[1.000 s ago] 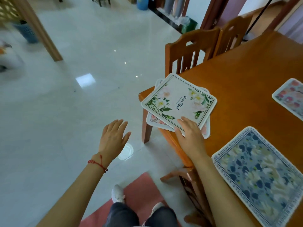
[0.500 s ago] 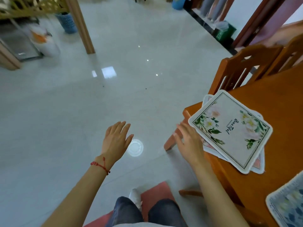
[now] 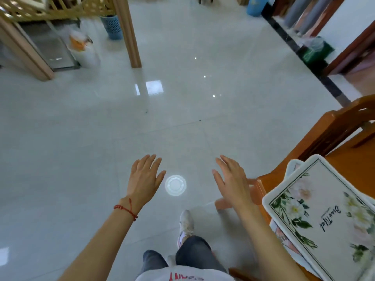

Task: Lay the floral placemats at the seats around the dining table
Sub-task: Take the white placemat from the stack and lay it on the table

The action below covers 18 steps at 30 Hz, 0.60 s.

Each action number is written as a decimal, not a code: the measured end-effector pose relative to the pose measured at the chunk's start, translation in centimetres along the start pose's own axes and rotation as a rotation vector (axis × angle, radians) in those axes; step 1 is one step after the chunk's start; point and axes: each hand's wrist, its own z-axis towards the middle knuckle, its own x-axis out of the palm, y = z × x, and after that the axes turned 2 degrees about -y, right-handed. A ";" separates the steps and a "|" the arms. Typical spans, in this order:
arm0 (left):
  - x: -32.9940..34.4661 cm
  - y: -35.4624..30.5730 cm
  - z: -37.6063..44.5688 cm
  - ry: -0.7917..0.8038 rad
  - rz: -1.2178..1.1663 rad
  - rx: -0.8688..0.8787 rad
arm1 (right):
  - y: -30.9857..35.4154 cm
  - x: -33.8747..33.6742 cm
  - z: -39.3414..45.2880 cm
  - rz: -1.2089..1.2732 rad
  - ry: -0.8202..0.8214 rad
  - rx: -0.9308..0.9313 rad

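Observation:
A small stack of floral placemats [image 3: 324, 216] lies on the corner of the orange wooden dining table [image 3: 349, 161] at the right edge of the head view; the top one is white with green leaves and pale flowers. My right hand [image 3: 231, 179] hovers over the floor just left of the table corner, fingers straight, holding nothing. My left hand [image 3: 145, 177], a red string on its wrist, is held out flat over the floor, also with nothing in it.
A wooden chair [image 3: 332, 126] stands at the table's far side. Glossy tiled floor [image 3: 182, 118] fills the middle. A wooden post [image 3: 129, 31], a blue basket [image 3: 112, 27] and a white bag [image 3: 83, 47] stand at the back left. My legs and shoe [image 3: 185, 224] are below.
My right hand has let go of the placemat stack and moved left off the table. The view has swung left, away from the table, toward the open floor.

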 end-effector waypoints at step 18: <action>-2.8 -1.4 22.4 0.116 0.098 0.249 | -3.4 -0.6 16.1 -0.003 -0.105 0.233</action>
